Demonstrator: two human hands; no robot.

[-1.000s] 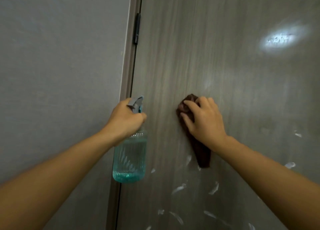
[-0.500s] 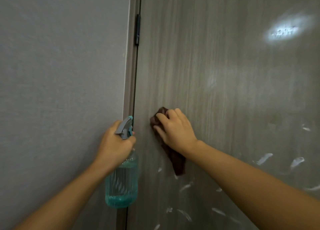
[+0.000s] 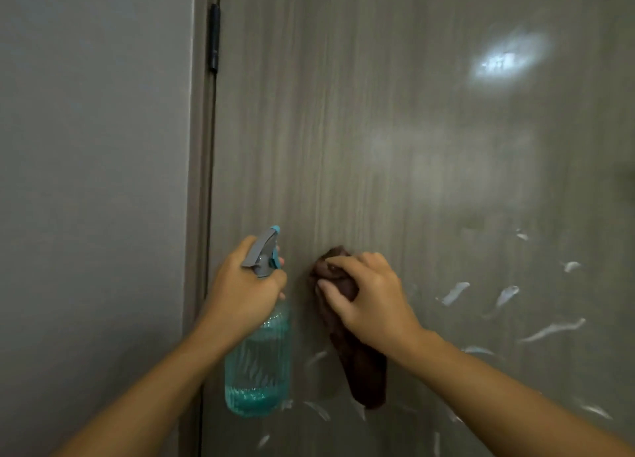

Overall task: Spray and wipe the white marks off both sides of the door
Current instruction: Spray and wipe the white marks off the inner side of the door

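A grey-brown wood-grain door (image 3: 378, 130) fills the view. White marks (image 3: 453, 292) streak its lower right and bottom. My right hand (image 3: 367, 295) grips a bunched dark brown cloth (image 3: 364, 370) and presses it against the door; the cloth's tail hangs below my wrist. My left hand (image 3: 244, 284) holds the neck of a clear spray bottle (image 3: 257, 364) with blue liquid and a grey trigger head, just left of the cloth.
A grey wall (image 3: 92, 181) stands to the left of the door frame (image 3: 201, 181). A black hinge (image 3: 214, 37) sits at the upper left of the door. A bright light reflection (image 3: 505, 61) shows at the upper right.
My right hand has wiped with the cloth to the left and back a little to the right, moving lower on the door. My left hand has kept the bottle alongside it.
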